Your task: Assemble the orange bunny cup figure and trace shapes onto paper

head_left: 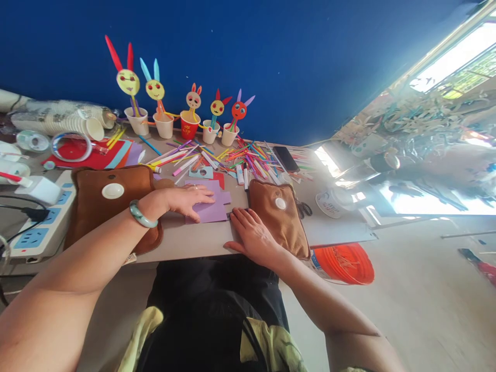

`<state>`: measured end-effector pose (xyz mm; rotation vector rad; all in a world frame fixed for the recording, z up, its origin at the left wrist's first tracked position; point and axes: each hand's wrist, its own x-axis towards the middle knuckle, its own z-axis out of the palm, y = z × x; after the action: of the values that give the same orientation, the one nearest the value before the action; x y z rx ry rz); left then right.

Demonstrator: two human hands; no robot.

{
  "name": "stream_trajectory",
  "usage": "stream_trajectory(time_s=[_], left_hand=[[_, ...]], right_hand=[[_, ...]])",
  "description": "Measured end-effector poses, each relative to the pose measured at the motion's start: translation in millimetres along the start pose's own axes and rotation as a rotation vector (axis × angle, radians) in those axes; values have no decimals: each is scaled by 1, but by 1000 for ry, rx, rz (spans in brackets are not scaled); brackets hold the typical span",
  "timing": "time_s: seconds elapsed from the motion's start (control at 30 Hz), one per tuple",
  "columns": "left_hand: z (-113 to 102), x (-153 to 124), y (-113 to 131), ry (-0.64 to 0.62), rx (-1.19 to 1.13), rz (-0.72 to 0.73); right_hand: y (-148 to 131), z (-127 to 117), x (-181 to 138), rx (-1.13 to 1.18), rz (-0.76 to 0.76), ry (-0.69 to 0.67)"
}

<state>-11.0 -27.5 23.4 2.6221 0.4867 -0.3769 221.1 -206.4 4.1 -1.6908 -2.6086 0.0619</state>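
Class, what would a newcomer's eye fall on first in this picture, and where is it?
Probably the five rabbit-eared figures in cups, lined up before the blue wall. Next might come the coloured markers scattered on the table in front of them, then the left hand spread on purple paper.

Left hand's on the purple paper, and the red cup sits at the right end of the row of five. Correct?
Not quite: the red cup is in the middle of the row, with two pale cups on either side, as the head view shows. The left hand is on the purple paper, as you say.
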Motion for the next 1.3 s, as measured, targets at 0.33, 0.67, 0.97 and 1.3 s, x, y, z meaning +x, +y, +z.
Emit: stream_trajectory(time_s=[0.33, 0.67, 0.97, 1.3], left_hand=[[0, 0, 4, -39, 20, -18], [3, 2, 3, -11, 16, -26], [7, 4, 2, 0, 40, -34], [4, 3, 6, 23, 14, -24]], right_hand=[[-6, -7, 21, 24, -56, 40], [16, -20, 31, -131, 72, -11], [12, -35, 40, -240, 110, -221], [8, -36, 31, -257, 68, -254]])
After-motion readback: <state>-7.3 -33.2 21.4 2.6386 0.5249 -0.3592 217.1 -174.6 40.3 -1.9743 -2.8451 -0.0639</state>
